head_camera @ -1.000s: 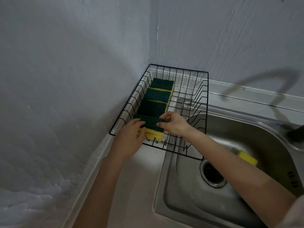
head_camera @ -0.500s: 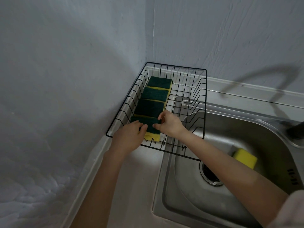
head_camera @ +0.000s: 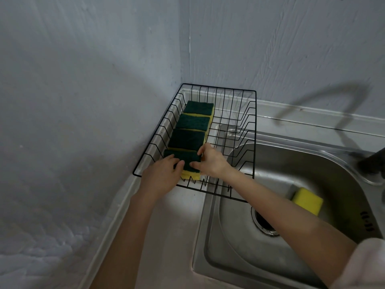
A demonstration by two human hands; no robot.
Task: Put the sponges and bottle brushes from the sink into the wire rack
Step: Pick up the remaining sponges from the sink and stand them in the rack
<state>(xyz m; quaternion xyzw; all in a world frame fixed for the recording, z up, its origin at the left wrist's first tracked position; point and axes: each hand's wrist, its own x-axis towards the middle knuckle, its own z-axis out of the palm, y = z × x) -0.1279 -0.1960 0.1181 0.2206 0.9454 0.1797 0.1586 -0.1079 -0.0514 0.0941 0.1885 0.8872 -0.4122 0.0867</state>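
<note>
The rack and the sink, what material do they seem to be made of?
The wire rack looks like thin metal wire with a black coating, probably paint or plastic: dark, matte, evenly thin rods. The sink seems to be stainless steel with a brushed finish: grey, with soft, blurred reflections.

A home kitchen corner; a steel sink (head_camera: pixel 281 268) set in a counter (head_camera: pixel 166 236); a wire dish rack (head_camera: pixel 255 130) beside bare walls.
</note>
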